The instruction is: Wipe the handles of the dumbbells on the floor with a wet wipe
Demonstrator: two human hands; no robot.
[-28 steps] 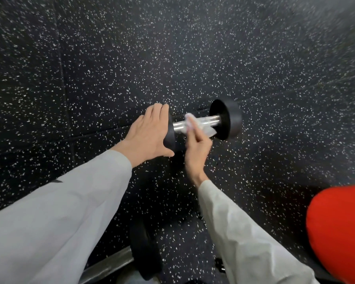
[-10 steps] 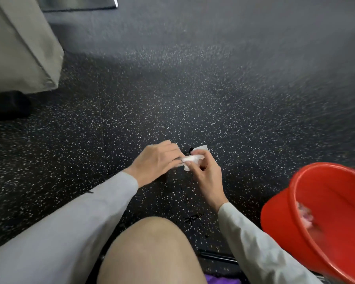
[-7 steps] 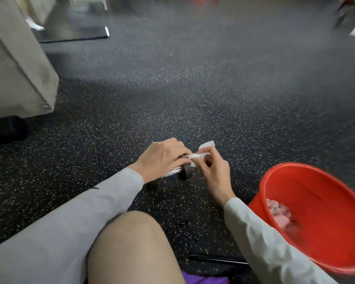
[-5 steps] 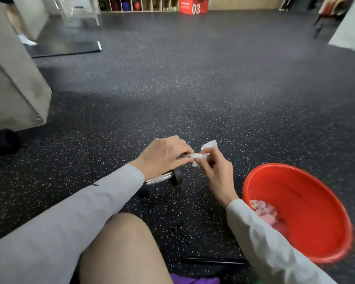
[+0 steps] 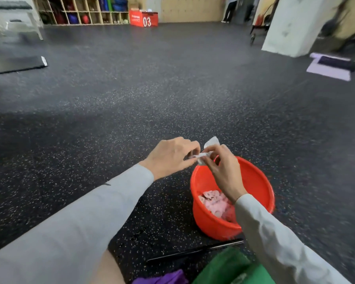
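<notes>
Both hands hold a small white wet wipe [image 5: 209, 148] between them, above the far rim of a red bucket [image 5: 260, 187]. My left hand [image 5: 171, 155] pinches the wipe's left end and my right hand [image 5: 223, 171] pinches its right part, with a corner sticking up. No dumbbell is in view.
The red bucket holds several crumpled pinkish wipes [image 5: 215, 202]. A thin black bar [image 5: 195, 251] lies on the speckled black floor near me, with green [image 5: 232, 267] and purple [image 5: 164, 279] fabric at the bottom edge. A white pillar [image 5: 295, 25], shelves [image 5: 80, 10] and a red box [image 5: 143, 18] stand far back.
The view has swung up and right. The dumbbell under my left hand has left the view. Both hands, still pinching the wipe, now sit over the red bucket.
</notes>
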